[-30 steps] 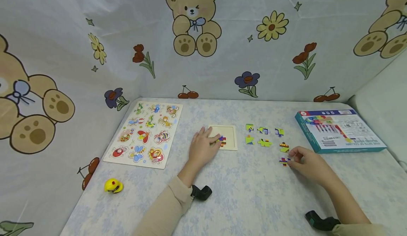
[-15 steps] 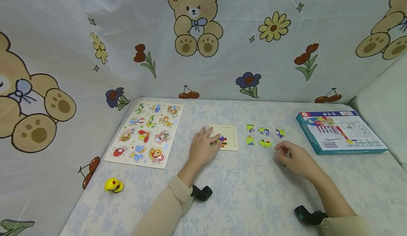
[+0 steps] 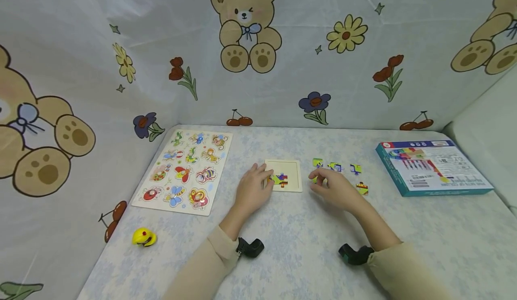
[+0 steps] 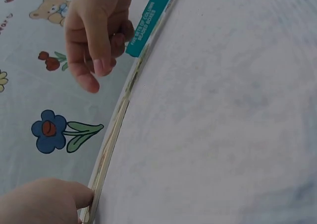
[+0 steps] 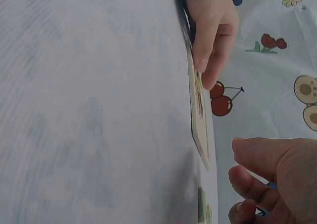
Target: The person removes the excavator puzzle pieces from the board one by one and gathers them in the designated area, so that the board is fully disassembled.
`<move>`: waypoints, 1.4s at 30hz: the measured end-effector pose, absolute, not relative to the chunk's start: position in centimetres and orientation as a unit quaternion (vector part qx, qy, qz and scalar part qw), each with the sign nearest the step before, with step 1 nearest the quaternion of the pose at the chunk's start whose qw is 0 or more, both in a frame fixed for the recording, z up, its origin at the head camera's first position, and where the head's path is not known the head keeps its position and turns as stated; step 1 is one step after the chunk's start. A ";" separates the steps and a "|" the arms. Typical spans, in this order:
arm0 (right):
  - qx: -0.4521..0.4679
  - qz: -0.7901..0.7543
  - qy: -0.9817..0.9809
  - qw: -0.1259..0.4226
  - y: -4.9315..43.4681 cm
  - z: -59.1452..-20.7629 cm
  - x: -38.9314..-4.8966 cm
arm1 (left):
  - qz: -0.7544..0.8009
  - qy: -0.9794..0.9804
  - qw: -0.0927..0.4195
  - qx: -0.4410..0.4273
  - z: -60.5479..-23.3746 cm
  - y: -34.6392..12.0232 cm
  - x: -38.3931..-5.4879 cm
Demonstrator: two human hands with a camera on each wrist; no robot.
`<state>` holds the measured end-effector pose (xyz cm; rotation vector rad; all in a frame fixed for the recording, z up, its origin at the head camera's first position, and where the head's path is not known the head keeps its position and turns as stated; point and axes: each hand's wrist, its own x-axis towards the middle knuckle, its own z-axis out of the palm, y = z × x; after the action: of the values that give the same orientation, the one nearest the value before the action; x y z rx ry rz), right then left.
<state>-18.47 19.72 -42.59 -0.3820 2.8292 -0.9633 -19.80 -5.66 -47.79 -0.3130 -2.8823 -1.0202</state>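
Note:
My left hand (image 3: 252, 192) rests on the left edge of a small square wooden puzzle tray (image 3: 299, 178). Its thumb and forefinger lie over the rim with fingers extended. In the tray, bright joined jigsaw pieces (image 3: 279, 179) in yellow, purple and red show beside the thumb. My right hand (image 3: 335, 188) hovers to the right of the tray, fingers bent, thumb and forefinger apart, nothing visible between them. It covers some of the loose pieces. A piece with a flower-like pattern (image 3: 317, 162), a blue-yellow piece (image 3: 355, 169) and a striped piece (image 3: 362, 188) lie around it.
A wooden insect-picture board (image 3: 181, 172) lies at the back left. Near the left edge sits a small yellow toy (image 3: 144, 236). A teal-sided box (image 3: 436, 168) lies flat at the right. Behind the table hangs a bear-print cloth (image 3: 250, 21).
My right hand has moved left from the lower right pieces toward the tray, its forearm now over where a piece lay. The left thumb has shifted left, uncovering more of the pieces inside.

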 end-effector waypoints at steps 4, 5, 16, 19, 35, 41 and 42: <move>-0.137 -0.323 0.933 0.074 17.4 -42.7 -19.4 | -0.349 -0.932 0.042 -0.089 -47.8 -5.8 -19.8; -0.140 -0.322 0.933 0.076 16.9 -42.8 -19.7 | -0.352 -0.931 0.043 -0.086 -47.8 -5.8 -19.8; -0.154 -0.286 0.941 0.091 14.0 -43.9 -21.4 | -0.353 -0.930 0.050 -0.083 -48.0 -5.8 -19.8; -0.159 -0.286 0.941 0.084 13.7 -44.0 -21.5 | -0.352 -0.930 0.056 -0.088 -48.0 -5.8 -19.9; -0.179 -0.279 0.939 0.089 13.0 -44.0 -22.3 | -0.339 -0.935 0.057 -0.084 -47.8 -5.8 -20.0; -0.171 -0.291 0.936 0.099 12.9 -44.0 -22.6 | -0.340 -0.935 0.060 -0.082 -47.7 -5.7 -19.9; -0.167 -0.296 0.935 0.102 12.9 -44.0 -22.6 | -0.340 -0.935 0.059 -0.081 -47.7 -5.8 -19.9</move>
<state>-22.61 12.92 -43.95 -0.4939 2.7599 -0.8744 -19.85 -5.75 -47.68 -0.2455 -2.8328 -1.0285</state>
